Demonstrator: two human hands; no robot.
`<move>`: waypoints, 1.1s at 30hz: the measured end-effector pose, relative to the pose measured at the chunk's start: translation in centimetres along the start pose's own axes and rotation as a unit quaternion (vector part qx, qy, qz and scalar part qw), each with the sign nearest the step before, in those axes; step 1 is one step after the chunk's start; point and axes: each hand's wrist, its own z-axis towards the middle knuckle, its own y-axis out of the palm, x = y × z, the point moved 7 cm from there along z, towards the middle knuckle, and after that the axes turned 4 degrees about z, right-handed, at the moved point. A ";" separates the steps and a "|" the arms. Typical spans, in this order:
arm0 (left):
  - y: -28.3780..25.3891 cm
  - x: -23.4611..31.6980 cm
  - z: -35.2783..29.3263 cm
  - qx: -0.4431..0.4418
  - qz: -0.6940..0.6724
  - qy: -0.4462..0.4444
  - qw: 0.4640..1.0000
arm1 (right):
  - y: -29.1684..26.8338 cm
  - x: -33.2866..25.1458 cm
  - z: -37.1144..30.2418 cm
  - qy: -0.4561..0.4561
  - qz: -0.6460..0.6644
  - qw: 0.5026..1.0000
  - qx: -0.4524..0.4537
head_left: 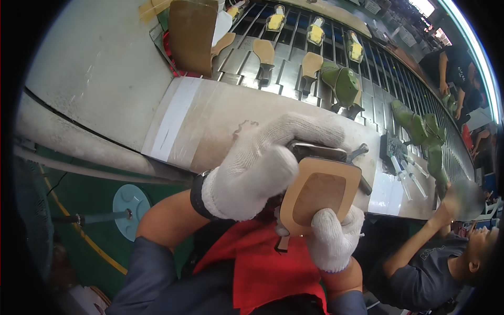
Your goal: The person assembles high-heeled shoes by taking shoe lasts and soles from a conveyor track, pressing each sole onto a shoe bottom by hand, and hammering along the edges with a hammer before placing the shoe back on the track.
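Note:
In front of my chest I hold a tan shoe sole with a darker brown oval on its wide end. My right hand, in a white knitted glove, grips its lower right edge with the thumb on the face. My gloved left hand curls over a dark, shiny-edged piece just behind the sole's upper edge, its thumb bent forward. Whether that piece belongs to the same sole I cannot tell. A small metal tool lies on the bench beside it.
Beyond the pale bench edge, a slatted metal conveyor bears tan soles, green shoes and yellow-filled pieces. Syringes stand in a dark holder to the right. A brown board stands at far left; a co-worker sits at right.

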 end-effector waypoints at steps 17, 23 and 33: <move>0.8 0.8 -0.9 -0.048 0.049 0.012 0.998 | 0.3 -0.4 -0.9 0.022 -0.030 0.999 0.031; 0.4 0.9 -1.3 -0.030 0.047 0.005 0.998 | 0.9 -0.6 -0.7 0.042 -0.064 0.997 0.021; 0.2 2.1 -0.8 -0.013 0.086 0.024 0.996 | 1.4 -0.6 -0.2 0.026 -0.058 0.998 0.002</move>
